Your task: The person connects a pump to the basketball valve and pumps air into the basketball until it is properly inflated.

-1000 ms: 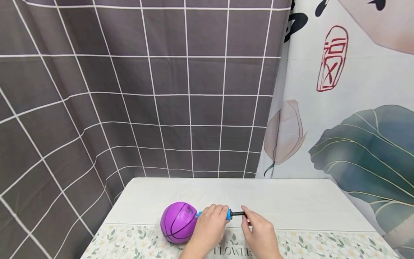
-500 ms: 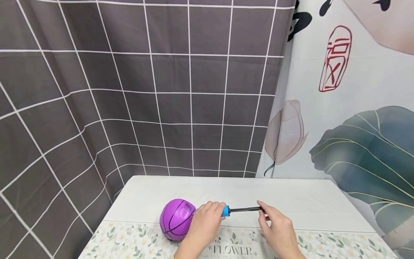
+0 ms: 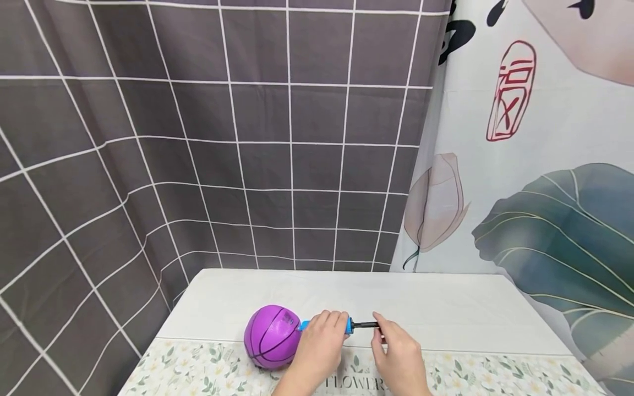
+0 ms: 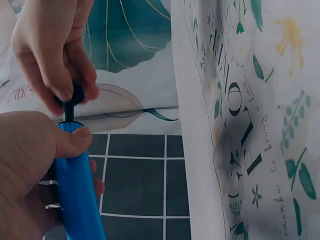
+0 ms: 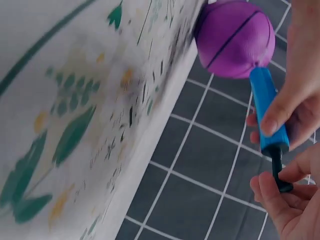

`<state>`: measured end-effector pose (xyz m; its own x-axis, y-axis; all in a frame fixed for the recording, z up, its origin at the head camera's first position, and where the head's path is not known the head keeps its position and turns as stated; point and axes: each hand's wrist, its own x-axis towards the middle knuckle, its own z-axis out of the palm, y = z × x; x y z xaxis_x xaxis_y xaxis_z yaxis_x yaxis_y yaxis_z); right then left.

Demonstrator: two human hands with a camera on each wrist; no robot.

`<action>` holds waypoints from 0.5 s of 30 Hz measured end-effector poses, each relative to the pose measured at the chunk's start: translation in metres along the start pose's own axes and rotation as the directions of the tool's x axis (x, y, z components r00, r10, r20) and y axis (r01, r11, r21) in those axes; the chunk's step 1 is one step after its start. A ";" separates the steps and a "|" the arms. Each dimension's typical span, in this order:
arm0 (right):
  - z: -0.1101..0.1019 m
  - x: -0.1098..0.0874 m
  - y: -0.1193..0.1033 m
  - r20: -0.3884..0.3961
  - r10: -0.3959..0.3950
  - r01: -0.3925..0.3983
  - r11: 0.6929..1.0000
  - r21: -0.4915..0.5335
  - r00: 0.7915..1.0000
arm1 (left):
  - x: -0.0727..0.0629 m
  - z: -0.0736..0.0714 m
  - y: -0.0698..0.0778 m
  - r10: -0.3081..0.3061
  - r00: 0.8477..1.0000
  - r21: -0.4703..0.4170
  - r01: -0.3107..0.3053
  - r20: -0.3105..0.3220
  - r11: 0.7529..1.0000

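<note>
A purple ball [image 3: 271, 336] with black lines sits at the left of the table. From its right side a blue hand pump [image 5: 267, 100] sticks out, its tip meeting the ball. My left hand [image 3: 319, 344] grips the blue barrel, thumb along it in the left wrist view. Between finger and thumb, my right hand [image 3: 400, 352] pinches the black handle [image 5: 283, 186] at the end of the pump's rod [image 3: 365, 325]. A short length of rod shows outside the barrel.
A white table [image 3: 446, 308] has a flower-printed cloth [image 3: 495, 374] along its near side. Behind it hangs a dark curtain with a white grid [image 3: 317, 165]. To the right is a white curtain [image 3: 460, 110] with leaf and flower prints.
My right hand drew the black rod far out to the right, then moved back left, so less rod shows. The left hand and ball have stayed nearly in place.
</note>
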<state>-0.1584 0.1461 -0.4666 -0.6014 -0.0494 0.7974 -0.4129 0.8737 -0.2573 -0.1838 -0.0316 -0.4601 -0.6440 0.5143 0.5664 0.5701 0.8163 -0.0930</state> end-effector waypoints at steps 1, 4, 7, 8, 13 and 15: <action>0.002 -0.001 -0.003 0.013 -0.006 0.006 1.000 0.009 1.000 | 0.000 0.001 0.001 0.010 1.000 0.004 -0.010 -0.013 1.000; 0.004 -0.001 -0.008 0.044 -0.010 0.008 0.999 0.052 0.999 | -0.001 0.003 0.001 0.039 0.998 0.014 -0.039 -0.051 0.999; 0.000 0.002 -0.006 0.058 -0.016 0.011 0.997 0.079 0.998 | -0.002 0.003 -0.001 0.050 0.997 0.011 -0.049 -0.066 0.999; -0.002 0.003 -0.004 0.060 -0.024 0.019 0.996 0.082 0.998 | -0.002 0.003 -0.002 0.048 0.997 0.009 -0.047 -0.064 0.999; -0.015 0.009 0.016 0.003 -0.056 0.056 0.998 0.035 0.998 | -0.005 0.000 -0.010 0.004 0.998 -0.001 -0.004 -0.059 1.000; -0.021 0.011 0.024 -0.021 -0.042 0.043 0.999 0.022 0.999 | -0.005 -0.002 -0.013 -0.019 0.998 -0.001 0.019 -0.059 1.000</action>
<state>-0.1607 0.1769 -0.4532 -0.5690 -0.0760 0.8188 -0.4528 0.8601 -0.2349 -0.1870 -0.0453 -0.4606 -0.6237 0.4821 0.6153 0.5580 0.8258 -0.0815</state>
